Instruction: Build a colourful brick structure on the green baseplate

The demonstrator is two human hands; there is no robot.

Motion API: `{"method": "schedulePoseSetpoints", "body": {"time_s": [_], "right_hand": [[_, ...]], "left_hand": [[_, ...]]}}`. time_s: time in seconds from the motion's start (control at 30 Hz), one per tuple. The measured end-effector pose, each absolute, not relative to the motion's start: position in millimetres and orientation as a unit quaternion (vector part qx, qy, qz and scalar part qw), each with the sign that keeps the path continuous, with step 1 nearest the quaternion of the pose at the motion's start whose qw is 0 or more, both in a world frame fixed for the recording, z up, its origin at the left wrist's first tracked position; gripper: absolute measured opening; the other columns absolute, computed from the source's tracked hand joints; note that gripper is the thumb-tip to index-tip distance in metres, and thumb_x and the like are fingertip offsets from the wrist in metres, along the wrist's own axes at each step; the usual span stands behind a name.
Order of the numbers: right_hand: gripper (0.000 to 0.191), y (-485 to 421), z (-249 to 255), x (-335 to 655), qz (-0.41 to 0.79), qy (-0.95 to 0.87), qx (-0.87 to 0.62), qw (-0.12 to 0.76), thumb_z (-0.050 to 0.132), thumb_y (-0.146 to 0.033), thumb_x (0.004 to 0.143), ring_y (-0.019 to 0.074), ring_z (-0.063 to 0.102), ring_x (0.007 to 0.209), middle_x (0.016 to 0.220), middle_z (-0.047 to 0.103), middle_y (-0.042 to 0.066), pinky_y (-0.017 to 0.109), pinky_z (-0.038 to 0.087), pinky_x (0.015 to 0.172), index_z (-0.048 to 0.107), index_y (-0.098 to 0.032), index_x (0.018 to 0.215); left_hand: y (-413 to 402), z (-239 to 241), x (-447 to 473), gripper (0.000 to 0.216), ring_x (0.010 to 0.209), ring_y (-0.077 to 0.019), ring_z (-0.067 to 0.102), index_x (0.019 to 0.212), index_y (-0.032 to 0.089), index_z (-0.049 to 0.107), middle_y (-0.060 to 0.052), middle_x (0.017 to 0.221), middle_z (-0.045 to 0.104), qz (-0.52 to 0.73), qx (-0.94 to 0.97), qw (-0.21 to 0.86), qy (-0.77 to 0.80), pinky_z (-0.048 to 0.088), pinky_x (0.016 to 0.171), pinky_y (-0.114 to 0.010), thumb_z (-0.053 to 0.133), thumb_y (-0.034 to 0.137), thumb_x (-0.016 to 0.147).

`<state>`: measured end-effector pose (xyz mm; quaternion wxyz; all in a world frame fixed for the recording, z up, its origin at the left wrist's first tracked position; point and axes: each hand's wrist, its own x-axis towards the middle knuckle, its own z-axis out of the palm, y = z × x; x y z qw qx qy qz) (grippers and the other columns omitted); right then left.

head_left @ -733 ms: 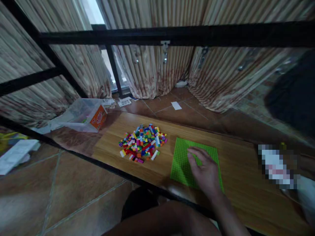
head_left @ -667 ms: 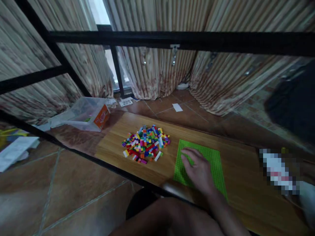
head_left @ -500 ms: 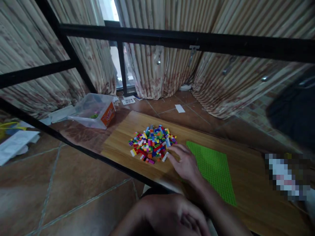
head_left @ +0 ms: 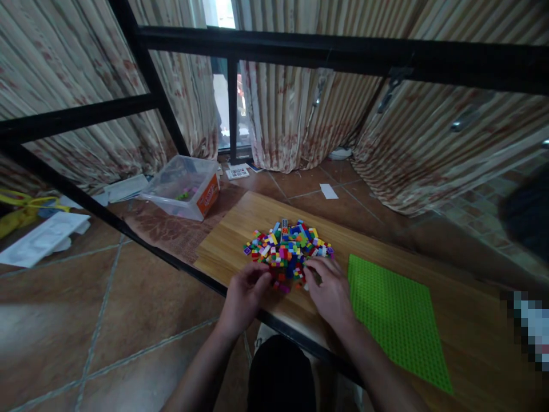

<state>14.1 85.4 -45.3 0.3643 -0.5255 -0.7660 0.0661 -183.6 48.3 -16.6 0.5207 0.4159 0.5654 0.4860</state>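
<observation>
A heap of small multicoloured building bricks (head_left: pixel 291 243) lies on the wooden board. At its near left edge is my left hand (head_left: pixel 243 294), fingers bent, thumb and forefinger slightly apart with nothing visible between them. By the heap's near right side, my right hand (head_left: pixel 332 292) has thumb and forefinger drawn together among the bricks; whatever is between the tips is too small to make out. Just right of that hand, a green studded baseplate (head_left: pixel 394 320) lies flat.
The wooden board (head_left: pixel 234 220) has a dark edge in front. Beyond its left end stands a clear plastic box (head_left: pixel 175 186) with an orange label and a few pieces inside. Black metal bars (head_left: pixel 300 48) cross above, before striped curtains. A white moulded tray (head_left: pixel 40 237) lies on the tiled floor.
My left hand has risen from my lap to the near left edge of the heap. The right hand's fingers have drawn together. The view has shifted, moving everything rightward.
</observation>
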Motion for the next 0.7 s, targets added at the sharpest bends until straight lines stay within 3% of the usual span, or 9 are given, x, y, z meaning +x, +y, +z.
{"method": "schedulePoseSetpoints", "body": {"time_s": [0.17,0.33,0.53,0.7], "right_hand": [[0.013,84.4,-44.6,28.1,0.081,-0.747,-0.515,0.414,0.057,-0.021,0.09,0.0197,0.064,0.091,0.096,0.07,0.005,0.036,0.05,0.086,0.069,-0.021,0.094],[0.015,107.5,-31.9,28.1,0.093,-0.74,-0.513,0.425,0.056,-0.024,0.09,0.0219,0.064,0.094,0.099,0.07,0.008,0.038,0.05,0.087,0.07,-0.019,0.096],[0.017,109.2,-26.0,18.9,0.093,-0.789,-0.505,0.338,0.06,-0.027,0.088,0.025,0.06,0.097,0.102,0.07,0.007,0.044,0.048,0.09,0.07,-0.021,0.1],[0.022,87.7,-37.9,7.4,0.049,-0.827,-0.498,0.257,0.067,-0.028,0.082,0.0305,0.052,0.114,0.116,0.065,0.01,0.049,0.045,0.098,0.07,-0.021,0.102]], "left_hand": [[68.7,-38.6,-180.2,0.021,0.076,-0.0144,0.062,0.099,0.018,0.064,-0.003,0.092,0.067,0.481,0.501,0.375,0.614,0.051,0.07,-0.026,0.059,0.026,0.081],[72.2,-45.7,-181.2,0.026,0.076,-0.0145,0.061,0.105,0.019,0.063,-0.004,0.098,0.066,0.446,0.537,0.3,0.651,0.051,0.067,-0.026,0.056,0.02,0.081],[62.1,-39.7,-182.1,0.031,0.075,-0.0144,0.061,0.112,0.02,0.061,-0.003,0.096,0.066,0.428,0.56,0.286,0.649,0.051,0.07,-0.028,0.054,0.016,0.081],[50.9,-45.2,-174.9,0.028,0.071,-0.0137,0.061,0.113,0.019,0.06,-0.004,0.096,0.066,0.432,0.558,0.292,0.646,0.051,0.068,-0.028,0.055,0.02,0.086]]}}
